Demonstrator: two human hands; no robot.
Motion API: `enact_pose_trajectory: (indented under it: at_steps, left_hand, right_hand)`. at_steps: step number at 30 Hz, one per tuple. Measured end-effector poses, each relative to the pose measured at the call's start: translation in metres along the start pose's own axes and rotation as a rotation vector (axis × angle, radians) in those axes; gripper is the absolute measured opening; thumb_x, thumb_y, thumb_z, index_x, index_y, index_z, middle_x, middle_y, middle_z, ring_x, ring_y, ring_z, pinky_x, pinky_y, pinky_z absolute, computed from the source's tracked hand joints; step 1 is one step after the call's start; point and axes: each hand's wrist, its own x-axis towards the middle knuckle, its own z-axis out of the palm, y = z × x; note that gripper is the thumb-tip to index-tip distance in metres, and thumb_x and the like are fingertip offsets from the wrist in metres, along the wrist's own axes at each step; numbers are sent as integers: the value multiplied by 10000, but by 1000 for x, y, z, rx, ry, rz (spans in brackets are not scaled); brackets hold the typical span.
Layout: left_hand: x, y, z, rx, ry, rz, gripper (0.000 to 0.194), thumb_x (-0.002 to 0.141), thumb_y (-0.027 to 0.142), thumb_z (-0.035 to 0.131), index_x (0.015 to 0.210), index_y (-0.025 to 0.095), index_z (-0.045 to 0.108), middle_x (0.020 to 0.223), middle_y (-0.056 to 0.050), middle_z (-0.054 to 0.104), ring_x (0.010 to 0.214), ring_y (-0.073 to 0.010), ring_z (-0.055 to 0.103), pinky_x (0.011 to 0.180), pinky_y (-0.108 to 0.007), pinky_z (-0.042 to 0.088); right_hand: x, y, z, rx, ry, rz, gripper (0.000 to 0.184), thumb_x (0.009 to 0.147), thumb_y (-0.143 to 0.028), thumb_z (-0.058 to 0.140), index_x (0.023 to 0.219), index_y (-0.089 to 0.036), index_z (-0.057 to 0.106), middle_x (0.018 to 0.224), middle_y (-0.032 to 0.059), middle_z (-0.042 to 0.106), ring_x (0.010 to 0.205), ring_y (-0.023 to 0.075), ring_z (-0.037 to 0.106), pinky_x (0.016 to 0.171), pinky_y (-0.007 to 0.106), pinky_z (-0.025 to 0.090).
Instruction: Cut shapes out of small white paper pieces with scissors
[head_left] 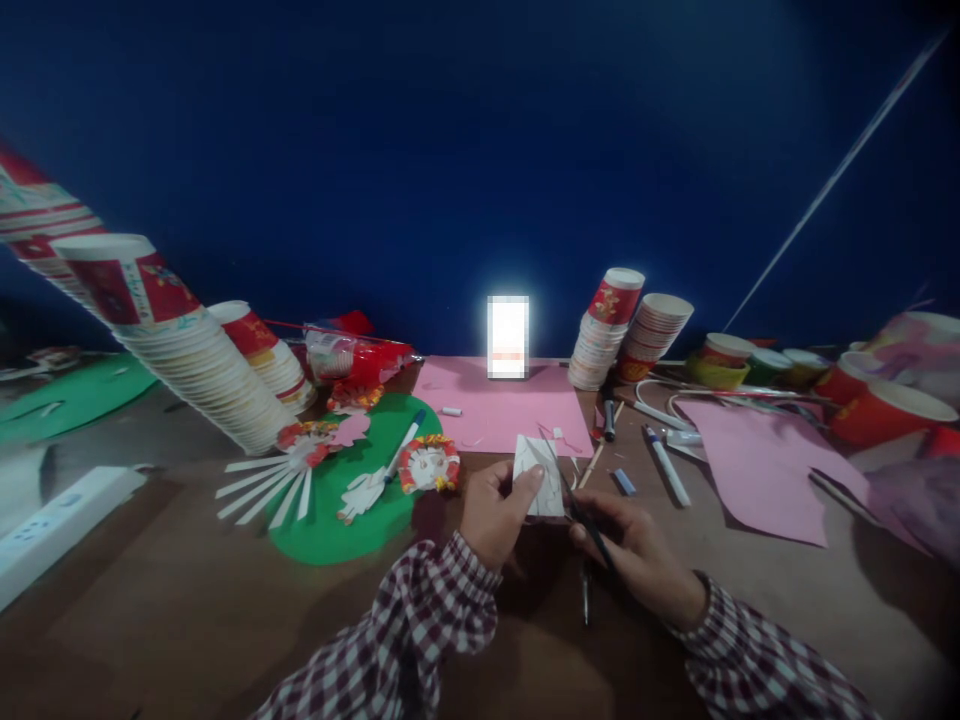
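Pinching a small white card [551,485] by its left side, the left hand [491,515] holds it above the bench [187,600], thumb across its face. The card's long axis points to the bench's far edge, where a pink sheet [499,415] lies. At the card's near right corner, the right hand [641,560] has its fingers curled round a dark slim tool [596,540]; whether tool and card touch is unclear.
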Motion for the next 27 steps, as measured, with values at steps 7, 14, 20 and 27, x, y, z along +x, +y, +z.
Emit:
enact_pose_trajectory:
  at_steps: [7, 14, 20, 27]
  left_hand:
    - [3, -1, -3, 50, -11, 48, 276, 735, 360, 600, 749, 98, 685, 650, -54, 658, 561, -132, 556, 527, -229, 445]
    - [2, 2, -4, 84, -31, 53, 278, 737, 345, 599, 785, 87, 690, 690, -76, 670, 596, -149, 571, 558, -242, 460]
    - [3, 2, -4, 83, -32, 37, 291, 730, 360, 605, 773, 84, 685, 678, -68, 662, 577, -139, 560, 539, -232, 452]
    - [3, -1, -5, 88, -36, 33, 290, 737, 366, 597, 758, 89, 678, 661, -56, 643, 565, -126, 535, 525, -224, 439]
  right_hand:
    - [-1, 1, 0, 3, 1, 14, 322, 822, -304, 581, 1119, -182, 608, 925, 73, 724, 824, 223, 672, 712, 301, 549]
    - [-1, 1, 1, -1, 1, 10, 315, 826, -286, 578, 1119, -174, 604, 950, 77, 711, 836, 218, 660, 717, 290, 536]
    - [-2, 3, -1, -25, -18, 14, 312, 832, -291, 573, 1118, -168, 603, 960, 73, 703, 830, 210, 652, 722, 284, 525]
    - [-3, 7, -1, -5, -33, 21, 335, 842, -291, 569, 1159, -184, 578, 1000, 66, 695, 867, 205, 647, 751, 274, 518]
